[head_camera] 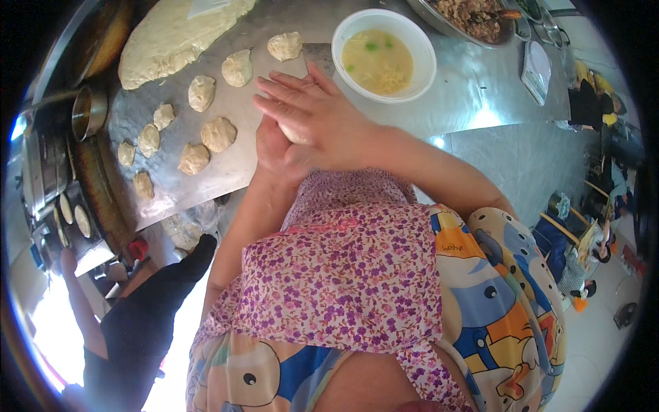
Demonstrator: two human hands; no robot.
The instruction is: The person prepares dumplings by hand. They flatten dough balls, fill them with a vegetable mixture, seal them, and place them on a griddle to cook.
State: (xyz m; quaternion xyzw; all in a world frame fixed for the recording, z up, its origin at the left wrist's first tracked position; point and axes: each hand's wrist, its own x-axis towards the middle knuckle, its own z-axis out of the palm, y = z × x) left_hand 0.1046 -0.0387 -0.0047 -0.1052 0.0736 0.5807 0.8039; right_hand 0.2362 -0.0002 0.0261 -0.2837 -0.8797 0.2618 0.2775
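My right hand point(324, 121) lies over my left hand point(280, 149), with a piece of pale dough point(294, 134) held between the two palms; most of it is hidden by the fingers. Both hands are above the near edge of a metal worktop point(242, 123). Left of them, several filled-looking dough lumps, among them a round one point(219, 134), rest on the metal. Behind these lies a large slab of dough point(165, 44) with a white flat tool point(207, 6) on it. A white bowl point(383, 95) of yellowish soup with green bits stands just beyond my right hand.
A steel basin of minced filling point(468, 20) stands at the far edge, near a white kitchen scale point(536, 72). A metal pot point(89, 113) is at the left. There, a co-worker in black point(139, 324) reaches towards a griddle with flat dough pieces point(82, 221). Seated people are far right.
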